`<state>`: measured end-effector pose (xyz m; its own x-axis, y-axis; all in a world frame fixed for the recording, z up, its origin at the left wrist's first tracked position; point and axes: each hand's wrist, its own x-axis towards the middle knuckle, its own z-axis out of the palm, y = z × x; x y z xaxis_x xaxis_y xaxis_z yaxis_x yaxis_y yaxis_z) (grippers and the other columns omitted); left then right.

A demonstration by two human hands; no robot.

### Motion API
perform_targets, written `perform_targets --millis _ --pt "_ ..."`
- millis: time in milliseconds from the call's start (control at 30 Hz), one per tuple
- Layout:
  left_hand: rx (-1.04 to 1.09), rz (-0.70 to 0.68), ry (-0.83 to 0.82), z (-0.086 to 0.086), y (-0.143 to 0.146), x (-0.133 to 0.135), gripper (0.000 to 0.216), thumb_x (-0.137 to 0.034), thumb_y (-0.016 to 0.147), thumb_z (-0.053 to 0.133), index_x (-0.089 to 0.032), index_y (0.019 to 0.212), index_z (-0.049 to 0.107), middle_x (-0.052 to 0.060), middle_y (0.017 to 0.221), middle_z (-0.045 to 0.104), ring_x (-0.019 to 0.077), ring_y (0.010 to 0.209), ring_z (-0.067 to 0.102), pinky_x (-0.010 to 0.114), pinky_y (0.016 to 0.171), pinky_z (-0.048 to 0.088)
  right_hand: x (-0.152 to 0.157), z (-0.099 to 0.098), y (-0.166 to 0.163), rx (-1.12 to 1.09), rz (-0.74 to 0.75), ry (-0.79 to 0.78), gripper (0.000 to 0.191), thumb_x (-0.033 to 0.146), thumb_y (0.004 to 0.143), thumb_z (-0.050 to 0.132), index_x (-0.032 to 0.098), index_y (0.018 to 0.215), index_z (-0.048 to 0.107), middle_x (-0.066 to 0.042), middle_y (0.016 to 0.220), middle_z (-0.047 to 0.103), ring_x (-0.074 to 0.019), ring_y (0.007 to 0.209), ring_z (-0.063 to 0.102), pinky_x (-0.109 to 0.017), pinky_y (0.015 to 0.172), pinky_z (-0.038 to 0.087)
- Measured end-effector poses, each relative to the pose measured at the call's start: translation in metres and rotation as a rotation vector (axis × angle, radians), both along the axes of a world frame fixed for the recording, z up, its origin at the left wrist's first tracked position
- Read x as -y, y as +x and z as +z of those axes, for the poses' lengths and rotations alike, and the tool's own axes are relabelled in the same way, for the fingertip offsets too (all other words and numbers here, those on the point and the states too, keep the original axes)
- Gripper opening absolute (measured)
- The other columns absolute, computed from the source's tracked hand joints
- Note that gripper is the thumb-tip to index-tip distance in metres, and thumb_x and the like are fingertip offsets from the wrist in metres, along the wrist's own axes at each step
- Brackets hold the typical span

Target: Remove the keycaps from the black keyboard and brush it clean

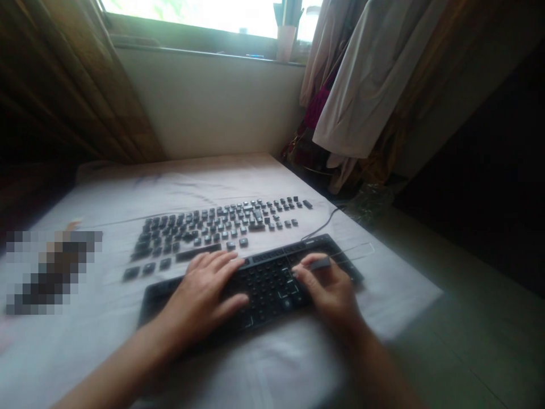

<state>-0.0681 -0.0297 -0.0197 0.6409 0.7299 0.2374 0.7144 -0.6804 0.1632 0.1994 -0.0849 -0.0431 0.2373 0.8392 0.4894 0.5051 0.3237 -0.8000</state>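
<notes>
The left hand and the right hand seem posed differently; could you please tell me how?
The left hand is palm down with fingers extended, while the right hand curls its fingers. The left hand shows no held object; the right hand has a small dark piece in its fingers. Both are bare and over the black keyboard.

A single view from the head of the person I am watching: it faces forward and down, past the left hand and right hand, both close, onto a keyboard just below centre. Farther off, it reaches across a white-covered surface to the wall and window at the top.
</notes>
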Motion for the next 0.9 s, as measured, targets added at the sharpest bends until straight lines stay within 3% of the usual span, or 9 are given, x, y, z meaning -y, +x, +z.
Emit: perform_targets --millis 133,300,500,600,900 --pt "-0.108 -0.042 -0.095 -0.008 -0.009 0.024 0.099 -0.071 0.072 0.068 -0.027 0.152 0.030 0.015 0.154 0.042 0.0361 0.142 0.042 0.060 0.116 0.039 0.008 -0.003 0.007 0.028 -0.012 -0.022 0.008 0.029 0.086 0.069 0.023 0.090 0.066 -0.001 0.075 0.074 -0.0187 0.065 0.071 -0.028 0.061 0.056" --pt "-0.194 0.081 -0.275 -0.002 -0.004 0.032 0.107 -0.057 0.067 0.079 -0.033 0.154 0.022 0.014 0.162 0.024 0.0380 0.150 0.024 0.063 0.122 0.030 0.013 -0.010 0.015 0.033 -0.074 -0.006 0.012 0.034 0.087 0.070 0.023 0.091 0.066 -0.001 0.076 0.074 -0.0186 0.065 0.072 -0.027 0.061 0.057" --pt "-0.252 0.151 -0.473 0.014 -0.002 0.025 0.118 -0.054 0.059 0.083 -0.032 0.155 0.017 0.014 0.164 0.002 0.0364 0.153 0.002 0.063 0.125 0.012 0.017 -0.014 0.014 0.073 -0.037 -0.005 0.012 0.034 0.088 0.070 0.023 0.092 0.066 0.000 0.075 0.074 -0.0175 0.063 0.071 -0.025 0.059 0.057" --pt "-0.264 0.157 -0.498 0.019 -0.001 0.021 0.121 -0.050 0.055 0.084 -0.032 0.155 0.017 0.016 0.165 0.004 0.0357 0.154 0.003 0.060 0.126 0.012 0.019 -0.011 0.012 0.081 -0.039 0.006 0.012 0.034 0.088 0.070 0.023 0.092 0.066 0.000 0.075 0.074 -0.0175 0.063 0.071 -0.025 0.060 0.057" --pt "-0.174 0.134 -0.394 0.018 -0.012 0.023 0.114 -0.040 0.054 0.081 -0.036 0.153 0.024 0.014 0.162 0.025 0.0427 0.150 0.022 0.062 0.121 0.029 0.024 0.001 0.005 0.128 0.062 -0.004 0.007 0.028 0.089 0.067 0.023 0.093 0.064 0.000 0.075 0.074 -0.0166 0.064 0.071 -0.024 0.060 0.056"
